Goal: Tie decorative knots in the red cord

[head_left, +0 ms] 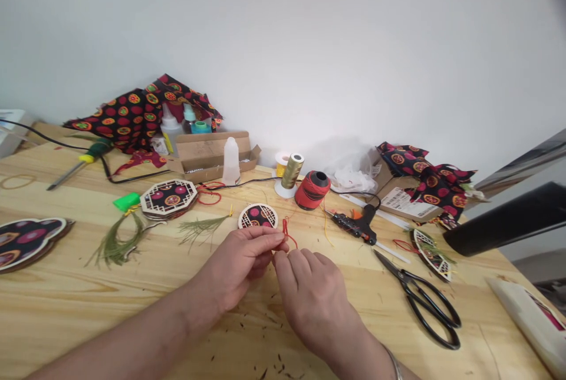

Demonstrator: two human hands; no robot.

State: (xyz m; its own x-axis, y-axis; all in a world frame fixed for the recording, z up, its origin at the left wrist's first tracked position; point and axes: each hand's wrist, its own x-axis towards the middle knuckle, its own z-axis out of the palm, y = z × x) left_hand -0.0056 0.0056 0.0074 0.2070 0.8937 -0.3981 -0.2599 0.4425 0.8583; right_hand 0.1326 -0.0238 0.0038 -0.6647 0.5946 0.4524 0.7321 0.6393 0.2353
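My left hand (250,259) pinches a thin red cord (289,237) between thumb and forefinger, near the middle of the table. Close against it on the right, my right hand (312,291) has its fingers curled at the same cord, whose lower part is hidden. A red loop sticks up above the fingertips. Just behind my left hand lies a round ornament (258,216) with a pale wooden frame and dark patterned fabric. The red thread spool (312,190) stands behind the cord, beside a gold thread spool (292,171).
Black scissors (424,300) and a glue gun (359,223) lie to the right. An octagonal ornament (169,198), green tassels (115,239) and a screwdriver (73,169) are on the left. An open cardboard box (212,159) and a white bottle (230,161) stand at the back.
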